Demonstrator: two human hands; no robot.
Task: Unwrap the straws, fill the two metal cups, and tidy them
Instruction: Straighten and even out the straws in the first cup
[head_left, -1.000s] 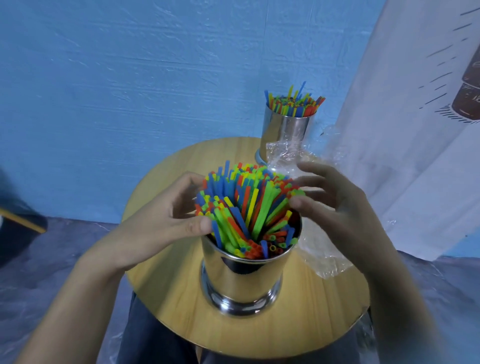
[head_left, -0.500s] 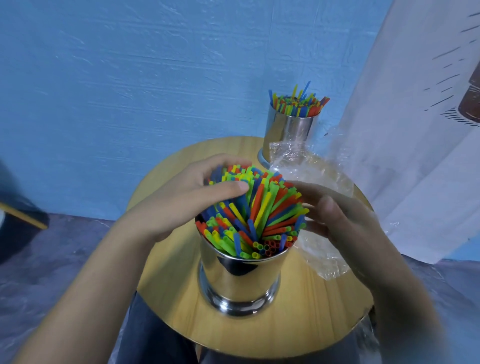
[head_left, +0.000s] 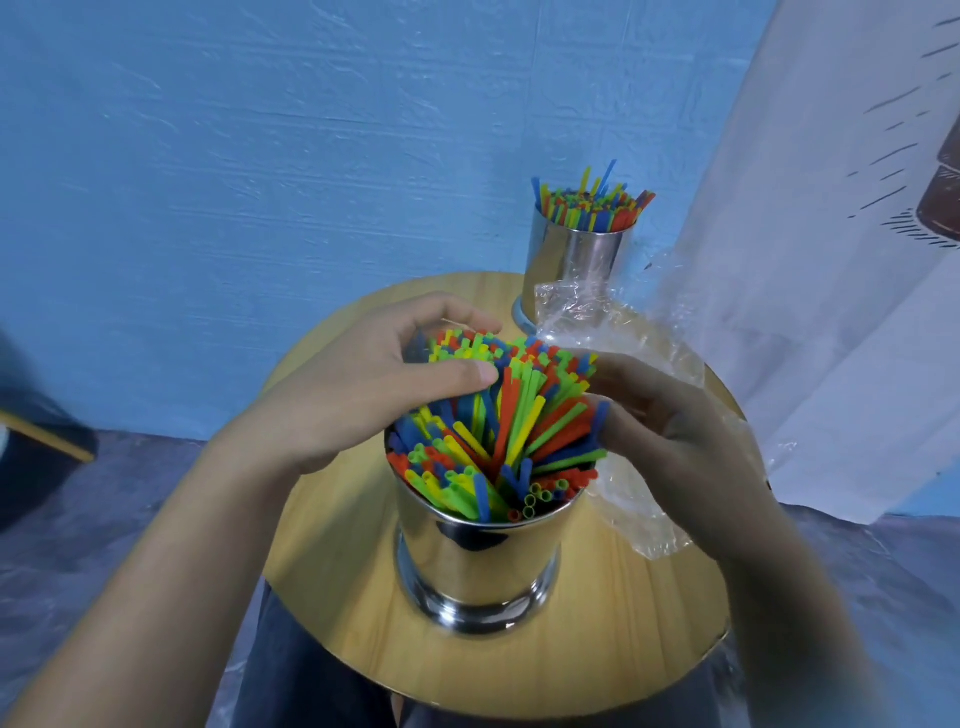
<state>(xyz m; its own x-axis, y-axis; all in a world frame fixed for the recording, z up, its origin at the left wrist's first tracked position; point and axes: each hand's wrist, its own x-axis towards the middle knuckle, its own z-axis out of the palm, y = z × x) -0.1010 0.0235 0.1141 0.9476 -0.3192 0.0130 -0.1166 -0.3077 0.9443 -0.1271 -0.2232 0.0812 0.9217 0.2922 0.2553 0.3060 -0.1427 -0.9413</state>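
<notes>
A shiny metal cup stands near the front of the round wooden table, packed with colourful straws that lean and fan out to the right. My left hand curls over the far left of the bundle, thumb across the straw tops. My right hand presses against the right side of the straws, fingers spread. A second metal cup full of straws stands upright at the table's back edge.
Crumpled clear plastic wrapping lies on the table to the right of the near cup and behind my right hand. A white printed curtain hangs at the right. A blue wall rises behind the table.
My left hand has moved up from the cup's left side onto the straw tops. My right hand has dropped from above the straws to their right side. The straws now lean more to the right.
</notes>
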